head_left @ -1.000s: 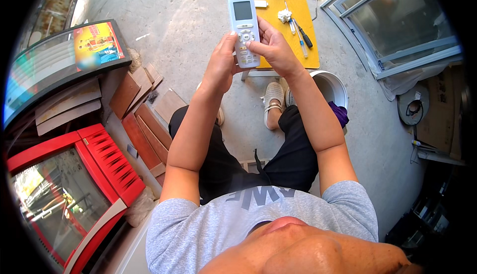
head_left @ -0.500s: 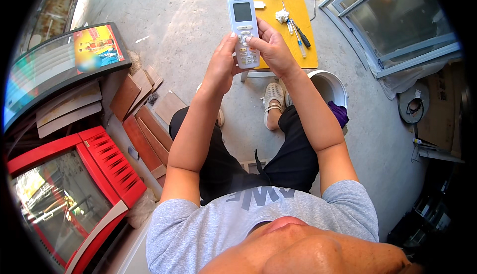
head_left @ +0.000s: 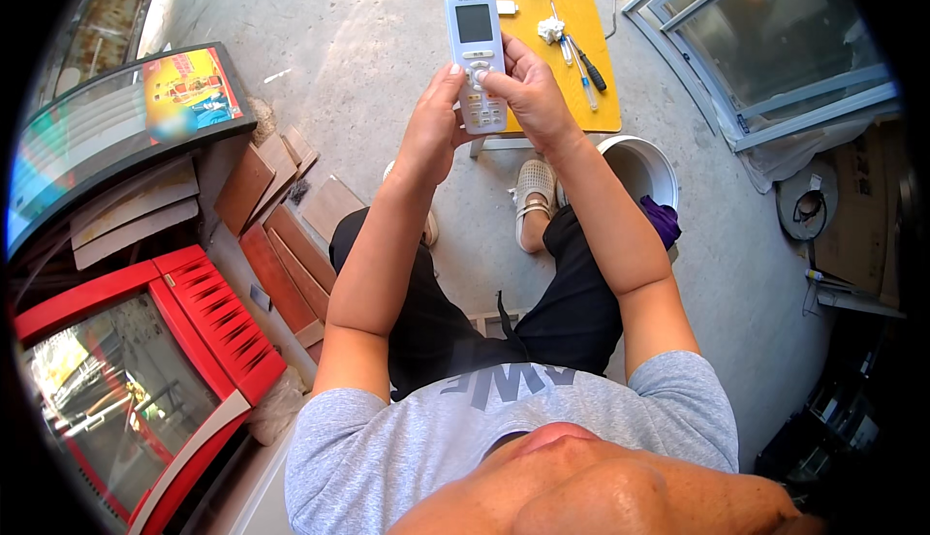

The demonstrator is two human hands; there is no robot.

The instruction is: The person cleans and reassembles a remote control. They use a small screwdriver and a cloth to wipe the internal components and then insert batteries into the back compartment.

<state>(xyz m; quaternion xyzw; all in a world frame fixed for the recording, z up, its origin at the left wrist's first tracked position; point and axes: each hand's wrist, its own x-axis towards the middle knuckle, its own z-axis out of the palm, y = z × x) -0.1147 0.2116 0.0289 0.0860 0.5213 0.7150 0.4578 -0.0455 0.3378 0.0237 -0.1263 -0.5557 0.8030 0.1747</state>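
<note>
Both my hands hold a white remote control [head_left: 475, 55] upright, its grey screen and buttons facing me. My left hand [head_left: 433, 123] grips its lower left side, thumb along the edge. From the right, my right hand [head_left: 536, 94] wraps round it, with the thumb lying over the buttons in the middle. The fingers behind the remote are mostly hidden. Beyond it stands a yellow-topped stool [head_left: 528, 36]. On the stool lie a screwdriver with a black handle [head_left: 595, 77], a slim clear-and-blue tool [head_left: 588, 94], crumpled white tissue [head_left: 550, 30] and a small white piece [head_left: 507, 8].
A white bucket [head_left: 659, 167] with a purple cloth [head_left: 663, 222] stands right of my legs. Grey-framed window panels [head_left: 775, 41] lean at the far right. On the left are a red-framed glass cabinet [head_left: 208, 312], wooden boards [head_left: 286, 264] and a dark-edged display case [head_left: 87, 147].
Almost nothing differs. The remote and both hands stay in place, the right thumb still over the buttons.
</note>
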